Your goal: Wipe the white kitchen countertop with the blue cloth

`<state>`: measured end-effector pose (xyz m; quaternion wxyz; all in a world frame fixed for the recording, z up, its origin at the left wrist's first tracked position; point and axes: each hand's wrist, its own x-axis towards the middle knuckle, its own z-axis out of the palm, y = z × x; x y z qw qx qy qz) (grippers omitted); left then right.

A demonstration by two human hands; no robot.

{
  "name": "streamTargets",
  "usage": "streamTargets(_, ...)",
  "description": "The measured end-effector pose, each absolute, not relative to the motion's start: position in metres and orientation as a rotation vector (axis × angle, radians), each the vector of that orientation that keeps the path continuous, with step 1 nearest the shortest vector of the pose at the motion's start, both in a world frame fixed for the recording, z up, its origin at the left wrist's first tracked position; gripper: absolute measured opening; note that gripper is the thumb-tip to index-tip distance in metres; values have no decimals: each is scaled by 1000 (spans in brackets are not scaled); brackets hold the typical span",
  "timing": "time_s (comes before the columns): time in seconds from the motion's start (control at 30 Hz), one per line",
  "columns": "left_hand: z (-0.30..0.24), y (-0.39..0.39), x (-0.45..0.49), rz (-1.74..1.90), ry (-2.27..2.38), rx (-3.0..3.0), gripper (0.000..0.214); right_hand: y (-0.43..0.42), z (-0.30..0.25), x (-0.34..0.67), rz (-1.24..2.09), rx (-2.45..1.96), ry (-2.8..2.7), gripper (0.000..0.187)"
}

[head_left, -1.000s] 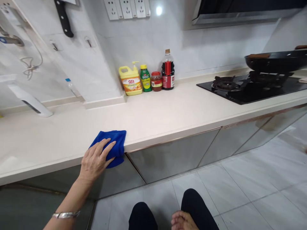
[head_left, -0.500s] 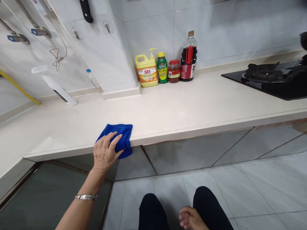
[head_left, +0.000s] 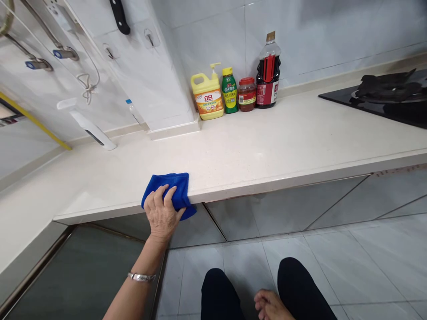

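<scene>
A person's left hand (head_left: 162, 218) is pressing a blue cloth (head_left: 178, 183) over the front edge of a pale surface (head_left: 287, 144), its grip partly closed on the fabric, fingers spreading on top, one corner hanging down the front. The right hand (head_left: 271, 305) is hovering near the right knee (head_left: 296, 275), its grip loosely curled; whether it is holding anything cannot be told. Behind, a yellow jug (head_left: 209, 103), a green bottle (head_left: 230, 94), a red-lidded jar (head_left: 247, 95) and a dark bottle (head_left: 267, 78) are standing by the wall (head_left: 333, 35).
</scene>
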<state>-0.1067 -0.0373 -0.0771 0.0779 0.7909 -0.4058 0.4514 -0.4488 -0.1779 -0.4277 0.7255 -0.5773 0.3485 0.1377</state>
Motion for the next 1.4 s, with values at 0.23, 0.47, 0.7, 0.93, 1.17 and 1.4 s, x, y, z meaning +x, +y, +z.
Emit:
streamTargets(0.23,-77,-61,-123,1455,-1216,2386,77,-177,-430,-448,314,-1355,700,30)
streamTargets(0.47,-81,-70,-125,1374,-1226,2348,77,-179,-424,-447,341,-1356,734,32)
streamTargets(0.7,-85,-63,-118,1389,-1290,2333,73,-187,-410,-448,287,-1349,776,27)
streamTargets(0.93,-84,-40,-99,1361,-1460,2316,74,-198,-383,-452,255,-1278,818,32)
streamTargets(1.17,-78,-7,-82,1378,-1471,2323,75,-195,-389,-451,279,-1313,828,30)
streamTargets(1.4,-73,3,-81,1415,-1351,2429,68,-187,-404,-448,292,-1329,796,26)
